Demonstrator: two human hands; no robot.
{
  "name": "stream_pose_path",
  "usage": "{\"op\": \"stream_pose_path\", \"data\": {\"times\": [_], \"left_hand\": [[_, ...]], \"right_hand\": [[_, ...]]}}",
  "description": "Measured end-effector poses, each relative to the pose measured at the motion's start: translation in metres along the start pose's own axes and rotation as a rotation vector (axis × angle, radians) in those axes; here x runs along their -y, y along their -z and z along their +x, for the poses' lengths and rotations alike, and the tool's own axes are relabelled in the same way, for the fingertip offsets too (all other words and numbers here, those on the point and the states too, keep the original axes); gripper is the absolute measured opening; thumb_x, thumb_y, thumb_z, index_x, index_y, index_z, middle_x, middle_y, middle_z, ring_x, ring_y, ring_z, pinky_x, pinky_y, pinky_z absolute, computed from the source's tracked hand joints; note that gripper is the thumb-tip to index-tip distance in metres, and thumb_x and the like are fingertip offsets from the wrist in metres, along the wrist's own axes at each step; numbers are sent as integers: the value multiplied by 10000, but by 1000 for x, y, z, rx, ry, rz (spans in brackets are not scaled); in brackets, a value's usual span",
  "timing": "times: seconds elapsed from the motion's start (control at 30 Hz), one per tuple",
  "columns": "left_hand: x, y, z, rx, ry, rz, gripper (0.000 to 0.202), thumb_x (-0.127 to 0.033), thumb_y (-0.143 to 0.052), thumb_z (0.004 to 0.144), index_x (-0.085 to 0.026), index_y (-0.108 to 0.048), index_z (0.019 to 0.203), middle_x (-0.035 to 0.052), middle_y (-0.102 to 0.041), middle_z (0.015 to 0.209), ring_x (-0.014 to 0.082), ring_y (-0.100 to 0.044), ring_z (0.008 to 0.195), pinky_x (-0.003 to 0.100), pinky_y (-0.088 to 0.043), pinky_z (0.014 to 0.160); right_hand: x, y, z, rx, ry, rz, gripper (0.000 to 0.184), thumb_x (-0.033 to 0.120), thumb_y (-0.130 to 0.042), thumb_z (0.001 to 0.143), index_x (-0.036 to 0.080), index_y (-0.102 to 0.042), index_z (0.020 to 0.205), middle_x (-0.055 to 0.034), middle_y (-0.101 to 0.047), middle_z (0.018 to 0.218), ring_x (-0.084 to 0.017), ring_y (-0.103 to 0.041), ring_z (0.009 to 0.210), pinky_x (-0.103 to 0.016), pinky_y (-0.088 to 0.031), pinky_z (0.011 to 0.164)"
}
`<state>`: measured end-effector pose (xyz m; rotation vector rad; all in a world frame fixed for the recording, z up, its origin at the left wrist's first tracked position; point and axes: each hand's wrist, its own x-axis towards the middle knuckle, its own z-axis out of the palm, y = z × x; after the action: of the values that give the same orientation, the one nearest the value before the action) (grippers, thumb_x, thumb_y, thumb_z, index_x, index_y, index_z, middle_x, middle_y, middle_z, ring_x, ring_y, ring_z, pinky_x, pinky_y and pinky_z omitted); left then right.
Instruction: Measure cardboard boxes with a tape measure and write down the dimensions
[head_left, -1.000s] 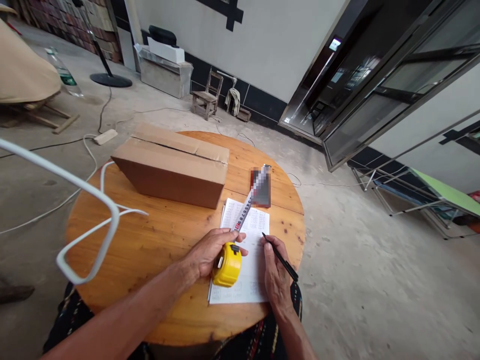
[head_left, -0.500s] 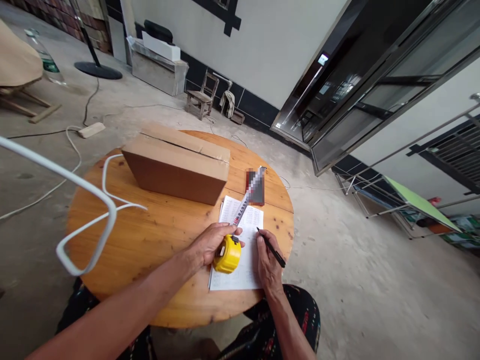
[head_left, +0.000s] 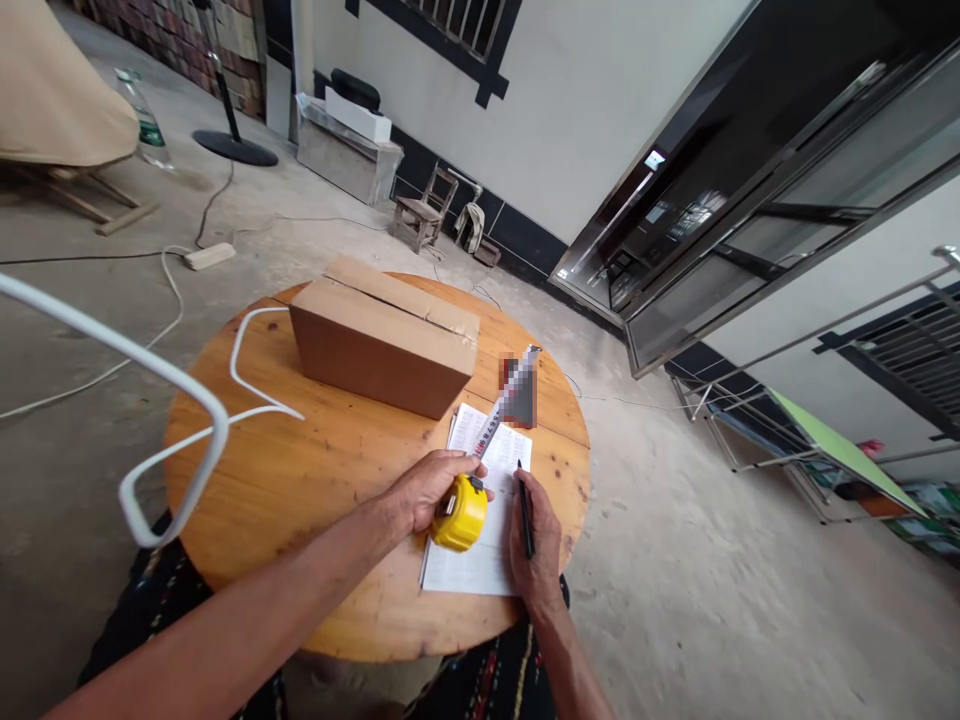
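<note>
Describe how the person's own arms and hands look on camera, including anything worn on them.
The left hand and right hand are ungloved, each with ordinary human fingers. No sleeve, watch, cable or marking shows on either wrist or forearm. Below, dark trousers with red and pale flecks are worn.

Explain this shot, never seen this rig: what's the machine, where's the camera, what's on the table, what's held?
No machine: these are a person's own two bare hands, seen from a camera worn on the head, looking forward and down. The left hand holds a rounded yellow tape measure, its narrow numbered blade pulled out. The right hand holds a slim black pen over white paper sheets. Those lie on a round wooden table, as do a brown cardboard box and a dark flat item, partly pixelated. A bent white rod shows at the left.
</note>
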<state>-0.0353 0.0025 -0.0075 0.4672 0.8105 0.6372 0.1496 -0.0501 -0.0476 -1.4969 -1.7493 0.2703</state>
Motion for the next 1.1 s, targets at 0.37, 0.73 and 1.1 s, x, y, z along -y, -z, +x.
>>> {"op": "stream_pose_path", "data": {"times": [0.37,0.73,1.1], "left_hand": [[-2,4,3,-24,12,20,315,-316,-564,886,-170,-557,1165,79,-603,1165,213,-621,953,417,-530,798],[2,10,9,-38,-26,1,264,-320,-557,890,-156,-583,1096,60,-638,1059,174,-639,836,358,-546,713],[-3,3,0,-117,-102,-31,148,-236,-623,799,-91,-654,810,138,-724,905,178,-686,636,231,-465,460]], "right_hand": [[-14,24,22,236,143,-112,559,116,-429,751,202,-471,1301,-99,-540,1312,-257,-486,1229,-473,-401,1024],[-2,33,22,287,57,-225,446,220,-406,879,204,-420,1325,-114,-524,1328,-249,-496,1226,-460,-422,1014],[-4,27,-31,187,2,-320,410,314,-441,914,218,-419,1312,-121,-573,1263,-273,-553,1140,-468,-471,930]]}}
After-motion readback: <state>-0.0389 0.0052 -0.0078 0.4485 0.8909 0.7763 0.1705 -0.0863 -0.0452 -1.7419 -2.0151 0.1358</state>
